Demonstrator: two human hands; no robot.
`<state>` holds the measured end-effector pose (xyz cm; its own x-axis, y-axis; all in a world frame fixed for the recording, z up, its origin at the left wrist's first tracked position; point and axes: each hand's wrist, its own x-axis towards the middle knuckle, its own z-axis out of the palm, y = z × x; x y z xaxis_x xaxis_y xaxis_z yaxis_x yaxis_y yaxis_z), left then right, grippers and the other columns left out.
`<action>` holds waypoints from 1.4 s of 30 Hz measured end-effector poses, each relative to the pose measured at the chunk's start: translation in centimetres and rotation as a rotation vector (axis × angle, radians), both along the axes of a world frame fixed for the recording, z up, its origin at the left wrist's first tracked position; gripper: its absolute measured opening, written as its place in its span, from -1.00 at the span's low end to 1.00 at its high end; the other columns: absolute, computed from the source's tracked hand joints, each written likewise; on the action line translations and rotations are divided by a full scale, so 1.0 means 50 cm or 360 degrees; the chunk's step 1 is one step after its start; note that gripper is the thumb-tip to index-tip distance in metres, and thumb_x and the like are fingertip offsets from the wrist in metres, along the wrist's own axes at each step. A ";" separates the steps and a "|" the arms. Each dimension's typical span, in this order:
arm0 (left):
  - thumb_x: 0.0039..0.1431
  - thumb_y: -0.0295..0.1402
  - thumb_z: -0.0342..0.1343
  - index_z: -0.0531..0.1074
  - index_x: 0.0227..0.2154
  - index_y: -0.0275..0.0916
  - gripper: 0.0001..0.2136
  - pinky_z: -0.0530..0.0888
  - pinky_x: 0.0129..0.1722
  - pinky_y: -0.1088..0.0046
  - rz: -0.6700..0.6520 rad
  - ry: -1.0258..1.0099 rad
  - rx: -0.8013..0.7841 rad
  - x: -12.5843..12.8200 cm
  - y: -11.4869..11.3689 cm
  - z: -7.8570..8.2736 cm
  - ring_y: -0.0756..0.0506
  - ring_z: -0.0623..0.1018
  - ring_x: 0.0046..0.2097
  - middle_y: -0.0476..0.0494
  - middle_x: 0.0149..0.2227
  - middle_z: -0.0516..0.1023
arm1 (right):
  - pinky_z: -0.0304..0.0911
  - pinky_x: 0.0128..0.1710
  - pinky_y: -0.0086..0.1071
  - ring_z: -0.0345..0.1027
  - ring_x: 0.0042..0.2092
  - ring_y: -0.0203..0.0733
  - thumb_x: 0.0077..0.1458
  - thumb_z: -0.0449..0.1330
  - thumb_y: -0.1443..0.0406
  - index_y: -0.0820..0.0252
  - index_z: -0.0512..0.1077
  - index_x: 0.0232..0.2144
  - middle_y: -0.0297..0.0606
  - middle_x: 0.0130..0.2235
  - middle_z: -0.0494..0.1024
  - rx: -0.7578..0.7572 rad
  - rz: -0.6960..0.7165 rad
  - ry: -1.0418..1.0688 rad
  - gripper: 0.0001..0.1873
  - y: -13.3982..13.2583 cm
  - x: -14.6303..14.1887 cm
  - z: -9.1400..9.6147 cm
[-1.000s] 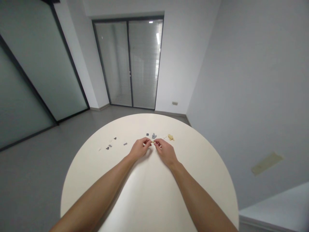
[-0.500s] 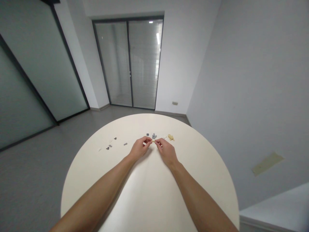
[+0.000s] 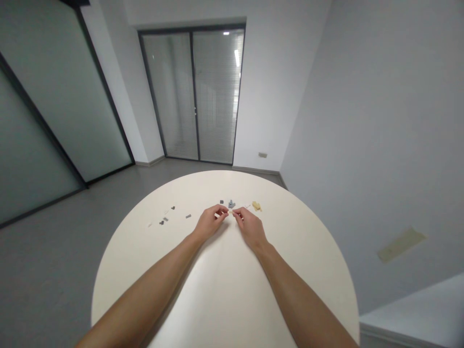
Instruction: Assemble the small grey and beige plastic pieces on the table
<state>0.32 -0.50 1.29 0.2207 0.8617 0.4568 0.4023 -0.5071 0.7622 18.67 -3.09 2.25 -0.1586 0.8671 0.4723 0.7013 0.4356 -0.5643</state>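
My left hand and my right hand meet over the far half of a round cream table. Both pinch a small tan piece between their fingertips, fingers closed on it. Just beyond the fingertips lie a grey piece and a small dark piece. A tan block assembly rests to the right of my right hand.
Several small grey, dark and white pieces are scattered on the table's left side. Glass doors with blinds stand at the back. A grey wall is close on the right, and grey floor surrounds the table.
Both hands have shifted slightly away from me with the tan piece still pinched between them. The loose pieces have stayed put.
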 end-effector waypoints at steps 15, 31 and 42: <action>0.22 -0.26 0.08 0.52 -0.25 -0.19 -0.83 0.45 -0.27 0.45 -0.0023 0.0003 0.0000 0.000 0.001 0.000 -0.06 0.54 -0.24 -0.10 -0.25 0.61 | 0.24 -0.21 -0.38 0.47 -0.19 -0.20 0.30 0.05 0.16 0.05 0.45 -0.15 -0.30 -0.17 0.60 0.0015 0.0004 0.0001 -0.79 0.001 0.000 -0.001; 0.23 -0.26 0.08 0.52 -0.25 -0.21 -0.82 0.44 -0.26 0.45 -0.0029 0.0030 0.0018 0.000 -0.001 0.000 -0.05 0.54 -0.25 -0.10 -0.25 0.61 | 0.23 -0.20 -0.38 0.46 -0.19 -0.20 0.31 0.05 0.16 0.04 0.46 -0.14 -0.30 -0.16 0.60 0.0051 -0.0001 0.0012 -0.77 0.002 0.001 -0.004; 0.23 -0.25 0.08 0.52 -0.25 -0.21 -0.82 0.43 -0.28 0.46 -0.0035 0.0029 0.0024 -0.001 -0.004 0.003 -0.06 0.54 -0.26 -0.10 -0.26 0.61 | 0.24 -0.20 -0.37 0.47 -0.18 -0.19 0.31 0.05 0.17 0.04 0.46 -0.14 -0.31 -0.16 0.60 0.0045 -0.0016 -0.0012 -0.78 0.002 0.000 0.000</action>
